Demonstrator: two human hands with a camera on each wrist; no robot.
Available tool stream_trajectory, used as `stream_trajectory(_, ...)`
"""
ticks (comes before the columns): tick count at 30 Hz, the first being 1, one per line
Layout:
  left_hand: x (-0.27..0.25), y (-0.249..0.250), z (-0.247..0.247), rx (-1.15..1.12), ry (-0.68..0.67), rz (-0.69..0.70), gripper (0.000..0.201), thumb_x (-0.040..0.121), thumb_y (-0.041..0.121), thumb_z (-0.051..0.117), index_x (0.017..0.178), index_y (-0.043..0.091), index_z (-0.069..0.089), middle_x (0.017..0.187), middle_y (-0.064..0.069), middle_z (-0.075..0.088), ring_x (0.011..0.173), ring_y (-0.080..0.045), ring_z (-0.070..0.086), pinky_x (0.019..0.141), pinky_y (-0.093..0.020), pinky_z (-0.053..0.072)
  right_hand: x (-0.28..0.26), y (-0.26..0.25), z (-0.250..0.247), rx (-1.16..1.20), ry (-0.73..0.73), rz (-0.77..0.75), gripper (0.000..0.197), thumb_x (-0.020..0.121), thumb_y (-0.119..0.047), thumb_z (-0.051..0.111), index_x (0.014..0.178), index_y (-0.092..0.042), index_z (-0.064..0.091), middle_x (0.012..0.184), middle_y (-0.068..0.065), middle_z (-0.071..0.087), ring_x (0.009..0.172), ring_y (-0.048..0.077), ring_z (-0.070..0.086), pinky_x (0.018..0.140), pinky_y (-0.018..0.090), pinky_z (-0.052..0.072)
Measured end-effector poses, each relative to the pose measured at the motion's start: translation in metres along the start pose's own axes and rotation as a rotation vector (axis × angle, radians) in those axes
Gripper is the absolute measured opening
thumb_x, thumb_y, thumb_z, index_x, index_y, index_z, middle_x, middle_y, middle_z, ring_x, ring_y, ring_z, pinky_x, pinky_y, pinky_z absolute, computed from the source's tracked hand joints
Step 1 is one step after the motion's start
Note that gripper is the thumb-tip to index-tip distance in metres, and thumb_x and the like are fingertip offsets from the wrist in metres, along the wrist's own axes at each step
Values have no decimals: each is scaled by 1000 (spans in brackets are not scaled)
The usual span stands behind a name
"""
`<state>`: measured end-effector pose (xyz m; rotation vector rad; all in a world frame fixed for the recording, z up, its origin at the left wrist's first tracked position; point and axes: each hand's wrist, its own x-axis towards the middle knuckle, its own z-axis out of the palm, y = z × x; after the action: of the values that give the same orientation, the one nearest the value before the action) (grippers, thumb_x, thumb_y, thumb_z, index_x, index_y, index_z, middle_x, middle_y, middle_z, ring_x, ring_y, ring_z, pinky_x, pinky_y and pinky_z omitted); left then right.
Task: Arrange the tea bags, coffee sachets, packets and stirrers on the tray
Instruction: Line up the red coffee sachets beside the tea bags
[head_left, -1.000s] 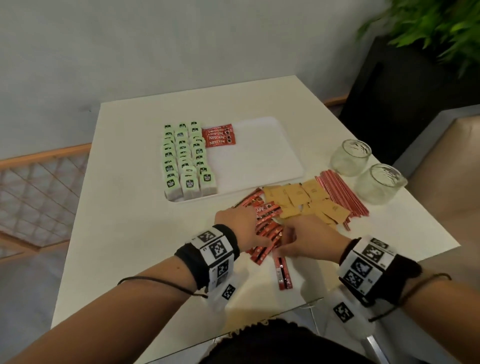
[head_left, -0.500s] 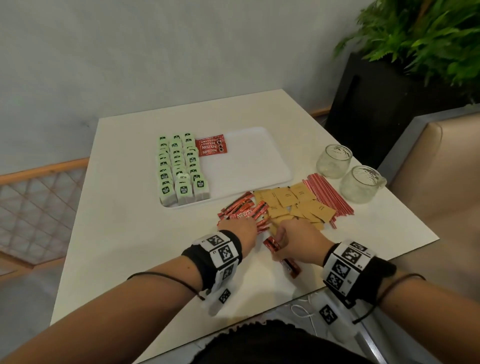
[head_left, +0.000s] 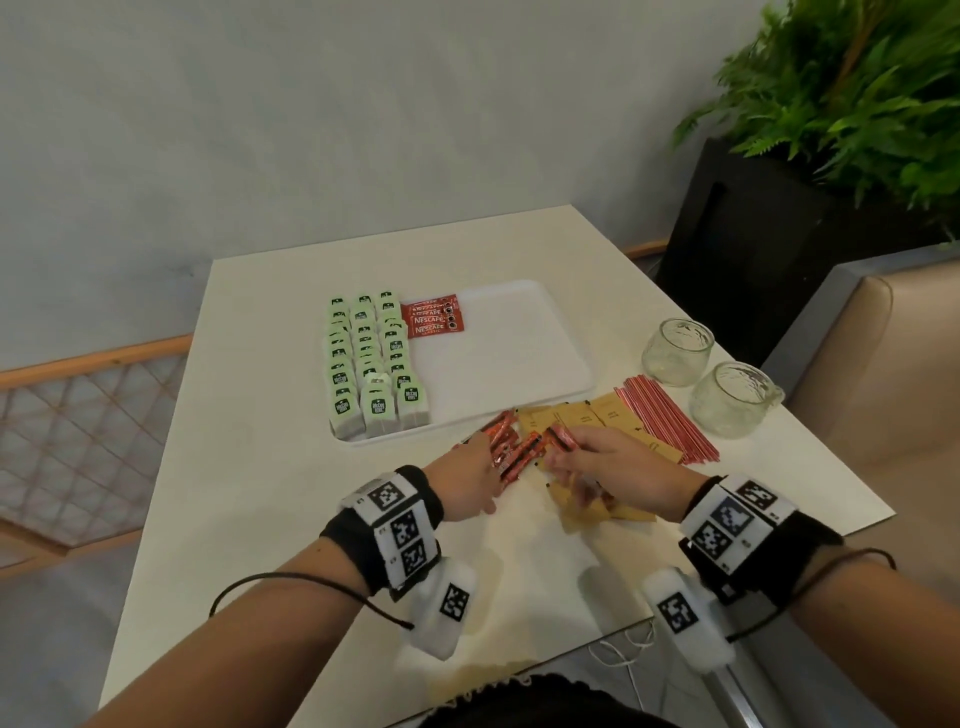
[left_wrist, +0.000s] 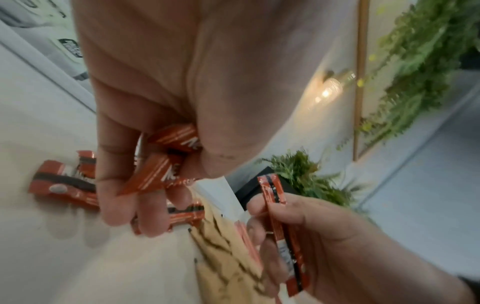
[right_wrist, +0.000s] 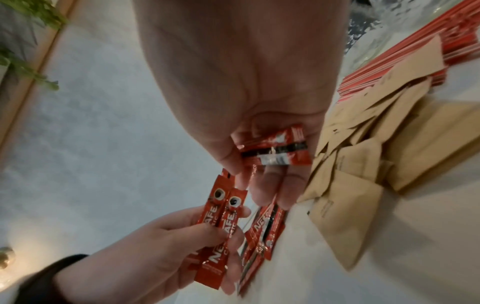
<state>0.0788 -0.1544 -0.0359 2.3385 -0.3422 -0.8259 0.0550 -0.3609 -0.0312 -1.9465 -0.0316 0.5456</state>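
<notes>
1. Three rows of green tea bags (head_left: 375, 358) are stood on the left part of the white tray (head_left: 524, 358), with four red coffee sachets (head_left: 432, 322) laid flat beside them at the far edge.
2. Two glass jars (head_left: 676, 351) are seen on the worktop (head_left: 249, 415) right of the tray; nothing can be made out inside them.
3. Loose red sachets (head_left: 511, 453), brown packets (head_left: 613, 415) and a bundle of red stirrers (head_left: 670, 418) are left on the worktop just in front of the tray.
4. Two sachets are shown pinched in the curled fingers (right_wrist: 207, 236) of the left hand (head_left: 467, 480) by the right wrist view; the head view hides this grip.
5. One sachet (left_wrist: 279, 226) is held upright between thumb and fingers of the right hand (head_left: 618, 470), as the left wrist view shows.
</notes>
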Motion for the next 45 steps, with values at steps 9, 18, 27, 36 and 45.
stream_trajectory(9,-3,-8,-23,-482,235,101,22,101,35,47,91,16,48,60,1,54,60,-20,60,68,-38,46,26,-30,3,-48,54,-102,51,104,-45,27,109,-19,70,76,-2,46,55,-4,43,64,14,34)
stream_trajectory(18,-5,-8,-40,-729,399,96,19,93,24,65,82,11,55,47,10,37,38,-10,38,57,-33,46,58,-43,3,-256,83,-270,14,99,-28,53,92,-20,63,80,-6,62,72,7,54,73,28,44)
stream_trajectory(27,2,-13,-63,-753,443,94,24,90,22,69,74,10,56,46,10,35,38,-11,33,47,-28,43,85,-74,3,-341,27,-338,11,96,-29,58,95,-21,66,78,-2,68,61,11,63,69,31,52)
stream_trajectory(36,28,-29,-94,-965,624,31,15,89,19,71,89,10,59,45,10,41,37,-8,36,44,-26,42,129,-81,-20,8,150,-231,16,89,-17,68,92,-2,66,69,5,66,56,13,56,61,25,50)
stream_trajectory(45,60,-51,-128,-948,624,1,17,93,26,65,84,15,55,52,7,36,40,-9,34,47,-28,45,187,-63,-21,110,139,-123,8,96,-8,56,91,-2,57,83,10,66,61,18,59,61,28,54)
